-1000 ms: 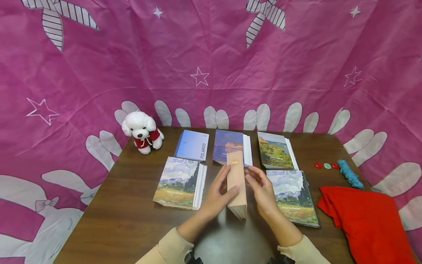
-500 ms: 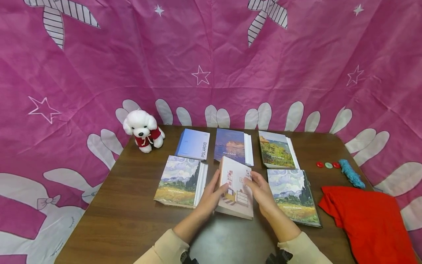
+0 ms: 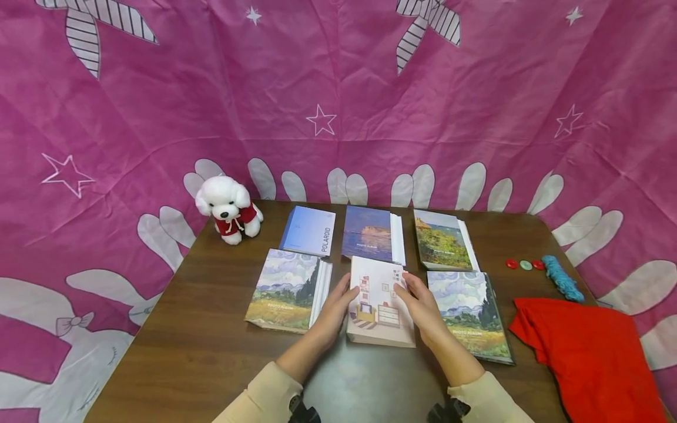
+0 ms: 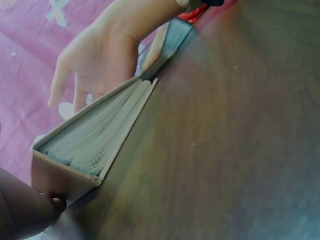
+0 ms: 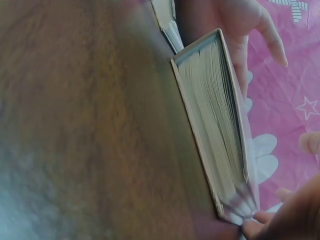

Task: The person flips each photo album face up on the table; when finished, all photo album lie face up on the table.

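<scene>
A thick photo album [image 3: 378, 320] with a pale cover, printed with a small furnished room, lies face up between both hands. My left hand [image 3: 332, 311] grips its left side, along the beige spine [image 4: 62, 175]. On the opposite edge, my right hand [image 3: 427, 311] holds the album, thumb over the cover. The right wrist view shows its fingertips [image 5: 255, 225] at the edges of the covers, and the packed pages [image 5: 212, 115] between them. Whether the album rests fully on the table is hard to tell.
Landscape albums lie left [image 3: 288, 294] and right [image 3: 471, 317] of the hands. Behind are a blue POLAROID album [image 3: 309, 229], a sea-cliff album [image 3: 370, 232] and a hillside album [image 3: 441, 241]. A plush dog [image 3: 227, 208], red cloth [image 3: 587, 346] and blue yarn [image 3: 562, 279] flank them.
The album stood spine-up between the hands; it has been tipped over to the right, now lying flat with its illustrated cover up. Both hands have shifted to its two sides.
</scene>
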`<control>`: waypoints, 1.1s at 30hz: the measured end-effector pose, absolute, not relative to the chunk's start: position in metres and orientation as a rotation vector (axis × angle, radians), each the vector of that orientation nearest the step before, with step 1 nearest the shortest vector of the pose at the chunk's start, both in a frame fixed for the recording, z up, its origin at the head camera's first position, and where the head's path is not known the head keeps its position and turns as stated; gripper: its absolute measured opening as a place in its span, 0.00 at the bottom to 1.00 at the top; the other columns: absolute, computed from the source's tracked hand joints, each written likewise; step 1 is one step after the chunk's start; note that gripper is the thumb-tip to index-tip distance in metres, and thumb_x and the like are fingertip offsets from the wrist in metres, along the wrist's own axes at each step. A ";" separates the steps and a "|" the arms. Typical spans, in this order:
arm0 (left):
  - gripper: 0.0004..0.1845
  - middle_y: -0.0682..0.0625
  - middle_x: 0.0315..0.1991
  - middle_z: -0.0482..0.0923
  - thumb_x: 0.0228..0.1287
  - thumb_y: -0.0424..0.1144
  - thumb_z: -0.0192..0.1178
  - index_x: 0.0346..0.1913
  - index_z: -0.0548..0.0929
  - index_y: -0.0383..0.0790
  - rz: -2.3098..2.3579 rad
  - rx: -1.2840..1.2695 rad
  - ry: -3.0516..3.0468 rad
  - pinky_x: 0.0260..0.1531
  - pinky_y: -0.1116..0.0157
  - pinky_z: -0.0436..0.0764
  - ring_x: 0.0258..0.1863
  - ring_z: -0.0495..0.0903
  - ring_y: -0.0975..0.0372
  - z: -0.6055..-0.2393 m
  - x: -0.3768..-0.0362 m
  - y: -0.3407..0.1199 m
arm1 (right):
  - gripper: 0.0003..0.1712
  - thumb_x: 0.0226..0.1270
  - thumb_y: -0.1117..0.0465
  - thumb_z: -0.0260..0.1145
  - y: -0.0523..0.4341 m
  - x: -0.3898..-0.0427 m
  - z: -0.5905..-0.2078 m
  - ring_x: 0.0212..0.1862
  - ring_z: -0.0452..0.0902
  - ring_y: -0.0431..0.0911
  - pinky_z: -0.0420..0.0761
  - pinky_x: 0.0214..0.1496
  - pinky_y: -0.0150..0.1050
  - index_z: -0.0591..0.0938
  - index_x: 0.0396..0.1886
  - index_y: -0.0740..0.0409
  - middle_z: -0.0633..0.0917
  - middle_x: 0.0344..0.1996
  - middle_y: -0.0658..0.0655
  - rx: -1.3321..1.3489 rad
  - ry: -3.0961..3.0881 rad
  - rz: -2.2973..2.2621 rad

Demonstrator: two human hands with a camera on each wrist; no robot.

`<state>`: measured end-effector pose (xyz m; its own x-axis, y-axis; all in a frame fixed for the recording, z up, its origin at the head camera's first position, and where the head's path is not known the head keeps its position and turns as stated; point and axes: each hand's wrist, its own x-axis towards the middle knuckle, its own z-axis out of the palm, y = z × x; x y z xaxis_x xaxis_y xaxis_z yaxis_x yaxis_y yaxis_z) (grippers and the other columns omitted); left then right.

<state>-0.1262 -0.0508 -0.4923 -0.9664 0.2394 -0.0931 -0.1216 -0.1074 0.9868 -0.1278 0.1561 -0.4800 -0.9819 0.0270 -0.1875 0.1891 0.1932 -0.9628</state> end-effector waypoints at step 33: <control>0.35 0.42 0.79 0.55 0.77 0.49 0.51 0.79 0.58 0.37 1.777 0.573 2.563 0.76 0.52 0.53 0.78 0.54 0.52 -0.470 -0.126 0.012 | 0.37 0.79 0.55 0.58 0.231 -0.117 -0.455 0.78 0.52 0.61 0.58 0.76 0.57 0.57 0.78 0.65 0.60 0.77 0.67 -0.001 2.466 -1.934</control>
<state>-0.1258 0.0122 -0.4697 -0.9343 0.2758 0.2260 0.3084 0.3069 0.9004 -0.1170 0.2308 -0.4548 -1.0000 -0.0052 -0.0060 0.0046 0.2386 -0.9711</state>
